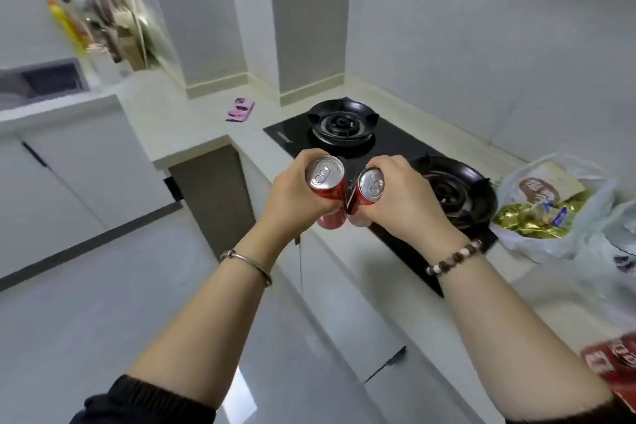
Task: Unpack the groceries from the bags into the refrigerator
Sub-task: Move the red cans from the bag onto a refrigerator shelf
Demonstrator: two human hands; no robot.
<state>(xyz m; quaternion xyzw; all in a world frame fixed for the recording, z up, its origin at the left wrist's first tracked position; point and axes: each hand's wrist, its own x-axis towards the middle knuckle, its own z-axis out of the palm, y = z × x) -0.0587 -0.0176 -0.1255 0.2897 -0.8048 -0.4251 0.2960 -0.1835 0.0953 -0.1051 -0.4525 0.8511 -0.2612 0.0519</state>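
My left hand [292, 191] grips a red soda can [325, 177] with a silver top, held up in front of me. Right beside it, my right hand [407, 194] grips a second red can [370, 186], tilted slightly left. The two cans touch near their lower halves, above the front edge of the counter. A thin white plastic bag [564, 234] lies on the counter at the right, holding a printed snack pack [537, 189] and a gold foil pack [530, 220]. No refrigerator is in sight.
A black two-burner gas stove [385, 144] sits in the counter behind the cans. A pink phone [240, 109] lies on the counter further back. Bottles and utensils [96, 24] stand at the far left. A red package [616, 368] shows at the right edge. Grey floor lies to the left.
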